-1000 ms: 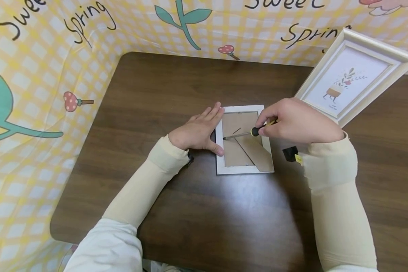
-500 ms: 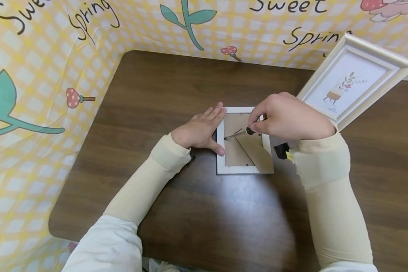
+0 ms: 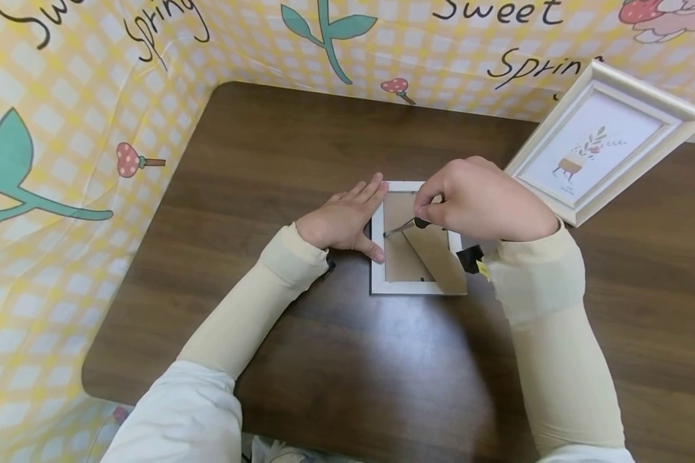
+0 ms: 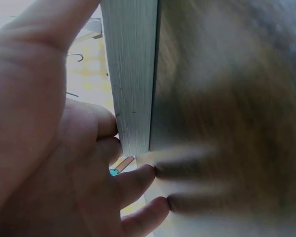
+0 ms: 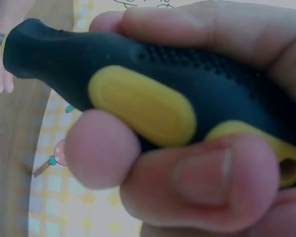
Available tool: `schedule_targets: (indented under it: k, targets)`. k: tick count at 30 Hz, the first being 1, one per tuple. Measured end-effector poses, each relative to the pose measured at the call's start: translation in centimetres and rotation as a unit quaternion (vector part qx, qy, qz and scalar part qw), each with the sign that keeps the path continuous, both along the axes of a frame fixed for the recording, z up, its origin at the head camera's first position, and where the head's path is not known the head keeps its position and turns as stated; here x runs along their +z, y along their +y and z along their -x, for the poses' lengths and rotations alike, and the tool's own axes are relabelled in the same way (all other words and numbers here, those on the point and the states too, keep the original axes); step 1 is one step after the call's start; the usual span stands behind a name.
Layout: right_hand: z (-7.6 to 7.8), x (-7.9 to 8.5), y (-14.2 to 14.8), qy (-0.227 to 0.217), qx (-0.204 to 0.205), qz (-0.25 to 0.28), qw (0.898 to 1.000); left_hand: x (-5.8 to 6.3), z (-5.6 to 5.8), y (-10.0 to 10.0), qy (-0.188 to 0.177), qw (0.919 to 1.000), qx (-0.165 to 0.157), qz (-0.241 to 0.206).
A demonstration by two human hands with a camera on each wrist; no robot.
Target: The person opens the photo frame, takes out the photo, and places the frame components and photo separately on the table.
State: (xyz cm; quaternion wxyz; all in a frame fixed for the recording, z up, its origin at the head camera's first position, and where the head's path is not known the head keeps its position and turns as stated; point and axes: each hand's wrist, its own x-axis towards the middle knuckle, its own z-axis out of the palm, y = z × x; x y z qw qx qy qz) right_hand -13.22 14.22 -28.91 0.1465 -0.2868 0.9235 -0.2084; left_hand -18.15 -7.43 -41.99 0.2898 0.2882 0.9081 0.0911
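A picture frame (image 3: 418, 287) lies face down, its brown backing board (image 3: 398, 263) and angled stand leg (image 3: 440, 263) showing. Small dark tabs stick out along the backing's edges. My left hand (image 3: 347, 218) rests along the frame's left side, fingers extended and thumb on the white border. In the left wrist view its fingers touch the frame's side edge (image 4: 133, 79). My right hand (image 3: 477, 199) grips a screwdriver (image 5: 143, 106) by its black and yellow handle. The metal shaft (image 3: 401, 228) slants down to the left inner edge, by a tab. Fingers hide most of the handle in the head view.
A larger cream picture frame (image 3: 593, 151) with a plant print stands upright at the back right, close behind my right hand. Yellow checked cloth (image 3: 301, 51) borders the brown table (image 3: 289, 141) at the back and left.
My right hand has shifted left over the frame, tilting the screwdriver more steeply while its tip stays by the left inner edge. My left hand keeps its place on the frame.
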Motion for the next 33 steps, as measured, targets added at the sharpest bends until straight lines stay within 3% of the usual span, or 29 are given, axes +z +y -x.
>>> schedule_targets:
  k: [11, 19, 25, 29, 33]
  targets:
    - [-0.8, 0.3, -0.5, 0.027, 0.006, -0.012, 1.000, 0.1, -0.1, 0.3, 0.005, 1.0000, -0.008, 0.000]
    - [-0.7, 0.7, -2.6, 0.061, 0.027, -0.039, 0.997, 0.3, 0.1, 0.1, 0.009, 0.9999, -0.006, 0.001]
    - [-1.0, 0.5, -1.0, 0.024, 0.001, -0.038, 0.999, 0.1, 0.2, 0.2, 0.007, 0.9999, -0.009, 0.000]
    - [-1.1, -0.1, 1.8, -0.017, -0.038, -0.023, 0.999, 0.1, 0.3, 0.2, 0.003, 1.0000, -0.004, -0.007]
    - [-1.5, -1.1, 5.0, -0.055, -0.083, 0.016, 0.995, 0.2, 0.2, 0.0, -0.025, 0.9990, 0.012, -0.036]
